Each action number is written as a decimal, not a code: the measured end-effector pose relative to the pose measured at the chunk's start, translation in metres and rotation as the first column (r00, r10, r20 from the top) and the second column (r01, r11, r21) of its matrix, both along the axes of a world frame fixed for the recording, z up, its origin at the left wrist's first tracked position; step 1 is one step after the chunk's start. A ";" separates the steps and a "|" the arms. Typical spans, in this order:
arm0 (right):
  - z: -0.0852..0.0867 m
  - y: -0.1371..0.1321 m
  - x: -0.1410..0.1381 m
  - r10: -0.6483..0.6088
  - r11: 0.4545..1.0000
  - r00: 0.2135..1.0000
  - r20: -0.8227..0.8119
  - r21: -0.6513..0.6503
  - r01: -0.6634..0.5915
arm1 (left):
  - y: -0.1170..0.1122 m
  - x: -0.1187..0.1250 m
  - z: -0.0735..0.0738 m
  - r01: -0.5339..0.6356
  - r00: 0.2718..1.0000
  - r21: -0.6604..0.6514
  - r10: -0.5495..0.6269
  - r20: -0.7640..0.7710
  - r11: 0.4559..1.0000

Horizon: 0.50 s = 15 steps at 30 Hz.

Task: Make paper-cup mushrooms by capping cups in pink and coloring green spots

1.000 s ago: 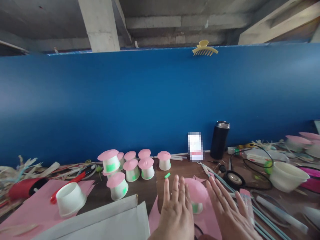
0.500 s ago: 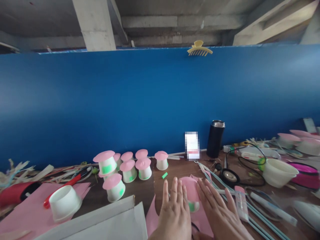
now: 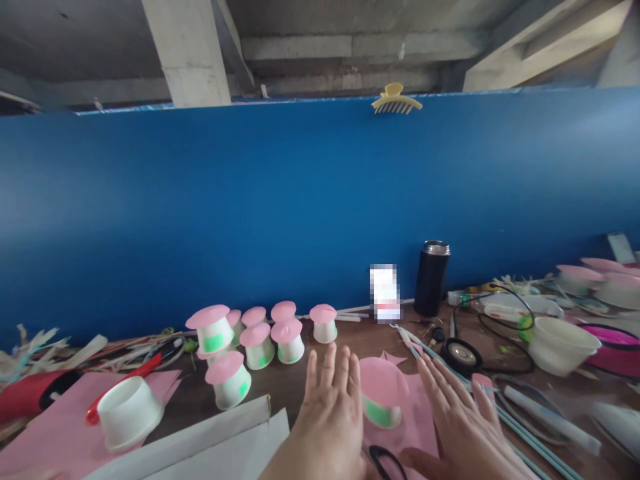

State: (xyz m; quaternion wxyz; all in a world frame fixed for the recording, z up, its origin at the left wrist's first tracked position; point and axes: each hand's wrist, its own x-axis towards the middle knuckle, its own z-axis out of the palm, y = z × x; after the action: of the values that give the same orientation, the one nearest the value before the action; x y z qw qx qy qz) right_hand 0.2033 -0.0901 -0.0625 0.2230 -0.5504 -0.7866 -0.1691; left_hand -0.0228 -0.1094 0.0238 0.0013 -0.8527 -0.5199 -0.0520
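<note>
A small white paper cup with a pink paper disc [image 3: 383, 385] on top and a green patch on its side stands between my hands. My left hand [image 3: 330, 407] is just left of it, fingers stretched out; whether it touches the disc's edge I cannot tell. To the right, my right hand [image 3: 457, 417] is also spread out flat, with a gap between it and the cup. Pink paper [image 3: 423, 407] lies under the cup. The black handle of what looks like scissors [image 3: 389, 461] shows between my wrists, its remainder hidden.
Several pink-topped cups [image 3: 227, 380] stand at the left. A bare white cup [image 3: 131, 410] rests near pink sheets, beside a white box [image 3: 200, 437]. A black bottle [image 3: 432, 279], cables [image 3: 460, 353], a white bowl [image 3: 560, 343] and pale blue strips [image 3: 535, 437] occupy the right side.
My hands have moved apart from the cup's pink top, left hand leftward and right hand rightward. More of the cup and the black handle shows now.
</note>
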 end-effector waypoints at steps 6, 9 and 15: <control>0.007 -0.005 -0.014 -0.031 0.966 0.963 -0.268 -0.254 -0.039 | 0.016 -0.004 0.003 -0.181 0.930 -0.214 0.238 0.279 0.960; 0.007 -0.003 -0.021 0.014 0.945 0.904 -0.427 -0.290 -0.152 | 0.026 -0.002 -0.013 -0.136 0.823 -0.327 0.290 0.488 0.935; 0.003 0.003 -0.026 0.009 0.921 0.840 -0.543 -0.322 -0.219 | 0.034 0.003 -0.057 0.119 0.502 -0.351 0.249 0.828 0.929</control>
State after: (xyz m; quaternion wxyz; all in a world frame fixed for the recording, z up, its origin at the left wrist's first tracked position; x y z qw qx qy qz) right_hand 0.1768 -0.0870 -0.0594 0.3334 -0.5589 -0.7431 0.1557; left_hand -0.0200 -0.0749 -0.0332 -0.4130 -0.6763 -0.4831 -0.3723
